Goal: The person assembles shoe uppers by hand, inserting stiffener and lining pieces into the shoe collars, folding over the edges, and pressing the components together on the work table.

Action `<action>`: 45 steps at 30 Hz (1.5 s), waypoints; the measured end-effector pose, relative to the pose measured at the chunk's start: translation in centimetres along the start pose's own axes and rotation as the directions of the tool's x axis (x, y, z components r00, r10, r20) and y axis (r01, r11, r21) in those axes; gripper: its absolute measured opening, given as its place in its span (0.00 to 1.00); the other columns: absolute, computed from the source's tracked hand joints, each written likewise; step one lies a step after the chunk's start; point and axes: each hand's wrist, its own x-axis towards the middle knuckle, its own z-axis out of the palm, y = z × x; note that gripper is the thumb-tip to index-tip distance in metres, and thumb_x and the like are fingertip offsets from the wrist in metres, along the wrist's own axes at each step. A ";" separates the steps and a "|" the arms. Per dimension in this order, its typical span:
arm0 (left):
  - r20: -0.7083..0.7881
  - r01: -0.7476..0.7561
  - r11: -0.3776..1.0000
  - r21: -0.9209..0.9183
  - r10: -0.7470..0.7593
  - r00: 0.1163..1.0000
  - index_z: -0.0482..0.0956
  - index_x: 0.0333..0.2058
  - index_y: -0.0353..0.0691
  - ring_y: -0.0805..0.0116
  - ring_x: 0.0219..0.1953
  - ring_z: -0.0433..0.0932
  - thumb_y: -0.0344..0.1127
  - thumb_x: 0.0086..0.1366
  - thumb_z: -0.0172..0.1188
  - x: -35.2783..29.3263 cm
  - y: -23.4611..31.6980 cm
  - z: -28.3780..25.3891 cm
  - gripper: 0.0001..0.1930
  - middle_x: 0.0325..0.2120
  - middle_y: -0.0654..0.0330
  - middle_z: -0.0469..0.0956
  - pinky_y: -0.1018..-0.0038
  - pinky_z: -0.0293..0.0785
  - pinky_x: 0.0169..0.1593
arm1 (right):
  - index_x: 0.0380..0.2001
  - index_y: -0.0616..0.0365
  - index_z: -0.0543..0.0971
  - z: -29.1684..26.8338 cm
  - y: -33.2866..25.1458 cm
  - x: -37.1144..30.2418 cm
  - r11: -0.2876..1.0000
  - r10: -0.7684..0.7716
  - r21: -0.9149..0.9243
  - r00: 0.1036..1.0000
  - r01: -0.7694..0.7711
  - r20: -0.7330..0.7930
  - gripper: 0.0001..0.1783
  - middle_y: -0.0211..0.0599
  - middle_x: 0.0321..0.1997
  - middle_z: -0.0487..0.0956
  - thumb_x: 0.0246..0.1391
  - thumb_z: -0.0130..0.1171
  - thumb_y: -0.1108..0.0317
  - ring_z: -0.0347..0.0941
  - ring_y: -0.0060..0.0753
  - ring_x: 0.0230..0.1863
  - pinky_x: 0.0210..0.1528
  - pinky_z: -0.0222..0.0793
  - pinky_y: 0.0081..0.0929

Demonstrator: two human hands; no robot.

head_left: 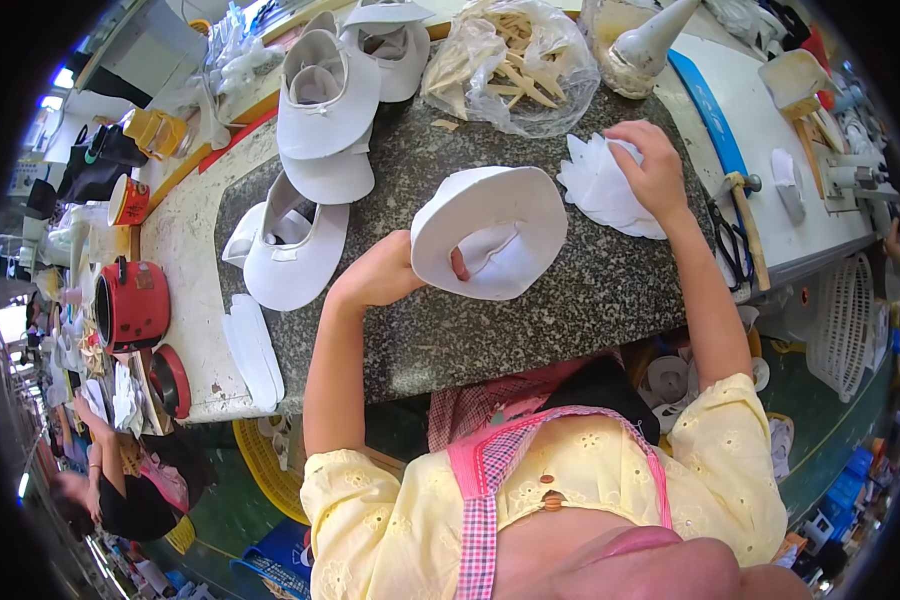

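Note:
My left hand point(382, 268) is closed on a white shoe upper point(438, 240), its open side facing me. A fingertip shows inside the opening, and the other fingers are hidden behind the upper. My right hand point(656, 172) rests at a fanned pile of thin white cut pieces point(600, 190). Its fingers are curved over the pile with a gap between thumb and forefinger, and no piece is seen lifted in them. To the left stand more white shoe uppers point(295, 265), some stacked in one another point(325, 125).
A speckled stone slab point(400, 350) tops the bench. At the back lie a plastic bag of pale wooden strips point(515, 70) and a whitish cone point(655, 45). Scissors point(730, 245) and a blue strip point(705, 105) are right; white strips point(253, 350) and a red pot point(135, 305) left.

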 end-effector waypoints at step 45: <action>-0.178 -0.194 0.977 0.087 0.207 0.962 0.77 0.29 0.42 0.64 0.37 0.72 0.30 0.43 0.61 -3.2 -4.6 3.1 0.10 0.33 0.60 0.74 0.71 0.67 0.43 | 0.25 0.55 0.75 2.8 -15.0 -1.9 0.938 -0.317 0.280 0.832 0.204 0.455 0.05 0.33 0.24 0.76 0.40 0.56 0.75 0.73 0.35 0.26 0.27 0.67 0.27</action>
